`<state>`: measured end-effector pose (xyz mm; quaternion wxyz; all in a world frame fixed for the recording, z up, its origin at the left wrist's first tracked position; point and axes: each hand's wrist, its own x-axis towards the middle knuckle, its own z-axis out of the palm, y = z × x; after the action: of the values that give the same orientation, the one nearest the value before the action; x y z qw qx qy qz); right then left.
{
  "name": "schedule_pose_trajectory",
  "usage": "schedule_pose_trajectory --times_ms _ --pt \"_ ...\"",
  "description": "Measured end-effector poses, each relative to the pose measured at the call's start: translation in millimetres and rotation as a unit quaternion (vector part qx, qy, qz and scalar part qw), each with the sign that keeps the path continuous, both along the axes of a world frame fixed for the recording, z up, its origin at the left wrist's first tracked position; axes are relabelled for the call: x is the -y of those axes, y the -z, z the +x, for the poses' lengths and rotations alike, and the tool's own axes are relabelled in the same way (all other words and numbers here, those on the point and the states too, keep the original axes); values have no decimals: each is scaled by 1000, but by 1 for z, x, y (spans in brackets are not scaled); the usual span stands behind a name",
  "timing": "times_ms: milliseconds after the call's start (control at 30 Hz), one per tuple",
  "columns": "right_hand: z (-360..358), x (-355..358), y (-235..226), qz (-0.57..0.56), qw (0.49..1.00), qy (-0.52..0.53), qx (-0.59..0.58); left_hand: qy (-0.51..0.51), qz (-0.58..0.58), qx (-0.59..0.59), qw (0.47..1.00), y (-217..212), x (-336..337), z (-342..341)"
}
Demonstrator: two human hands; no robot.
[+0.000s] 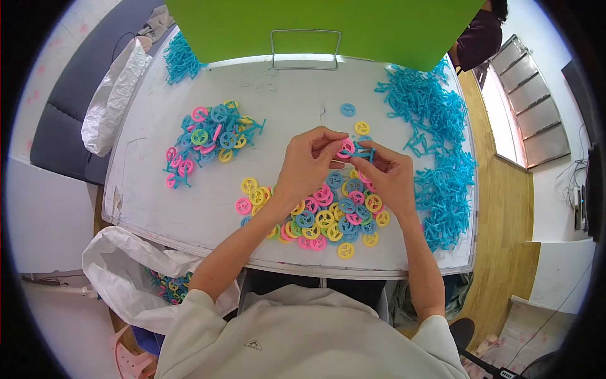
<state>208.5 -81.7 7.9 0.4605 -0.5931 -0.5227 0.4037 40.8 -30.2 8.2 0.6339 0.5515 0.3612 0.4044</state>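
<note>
Over the middle of the white table (170,196), my left hand (309,161) pinches a small pink plastic wheel (344,148) between thumb and fingers. A turquoise forked plastic piece (365,152) is gripped by my right hand (392,180), its end against the wheel. Whether the two are joined cannot be seen, as my fingers cover part of them. Beneath my hands spreads a pile of loose wheels (324,219) in pink, yellow, blue and green. Farther off lie a single blue wheel (348,110) and a yellow one (362,128).
Wheels fitted with turquoise pieces form a heap (219,114) at left. Loose turquoise pieces (435,101) line the right edge; another bunch (181,60) sits far left. A green panel (379,28) stands at the back, a person (480,44) beyond. An open white sack (110,271) holds more parts.
</note>
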Motion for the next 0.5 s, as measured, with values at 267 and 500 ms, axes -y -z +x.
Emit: schedule_pose_trajectory --times_ms 267,500 --pt "-9 0 4 -40 989 31 -139 -41 16 9 999 4 5 3" --pt "-5 0 6 -49 995 40 -72 -49 40 -33 997 8 7 4"
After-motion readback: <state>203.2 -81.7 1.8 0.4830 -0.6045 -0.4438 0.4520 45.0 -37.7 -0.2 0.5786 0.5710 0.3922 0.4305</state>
